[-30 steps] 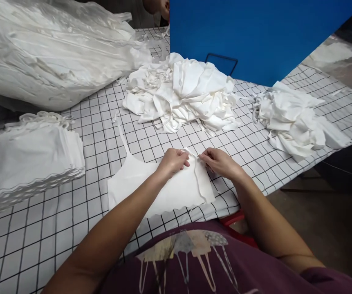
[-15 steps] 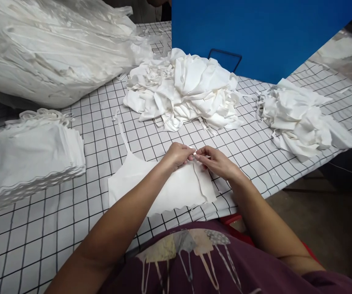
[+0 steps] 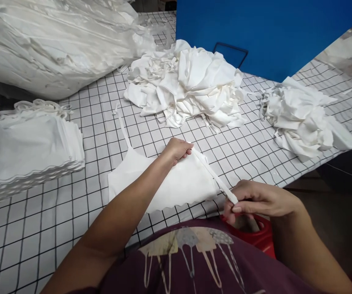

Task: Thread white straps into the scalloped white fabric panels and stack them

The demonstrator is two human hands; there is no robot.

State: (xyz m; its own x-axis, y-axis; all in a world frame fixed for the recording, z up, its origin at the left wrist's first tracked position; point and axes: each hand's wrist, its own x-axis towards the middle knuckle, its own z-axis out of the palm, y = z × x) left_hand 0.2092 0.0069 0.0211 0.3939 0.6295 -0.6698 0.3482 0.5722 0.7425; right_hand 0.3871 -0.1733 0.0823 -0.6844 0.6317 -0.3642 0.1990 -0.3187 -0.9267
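Observation:
A white camisole top (image 3: 182, 185) with a wavy hem lies flat in front of me. One thin strap stretches up and away from its left side. My left hand (image 3: 179, 151) pinches the camisole's upper edge toward the right, where a second white strap (image 3: 211, 171) begins. That strap runs taut down to my right hand (image 3: 255, 200), whose thumb and fingers are closed on its lower end near the table's front edge. Part of the top is hidden under my left forearm.
A neat stack of white tops (image 3: 31, 143) lies at the left, below a big clear plastic bag (image 3: 56, 49). Loose piles of white garments (image 3: 191, 85) and more white garments (image 3: 301, 118) lie farther back and right. Behind stands a blue panel (image 3: 255, 32). A red stool (image 3: 261, 232) shows beneath the grid-patterned tablecloth (image 3: 96, 134).
My right hand has moved away from the left, down and to the right, drawing the strap out straight. My left hand stays at the camisole's upper edge.

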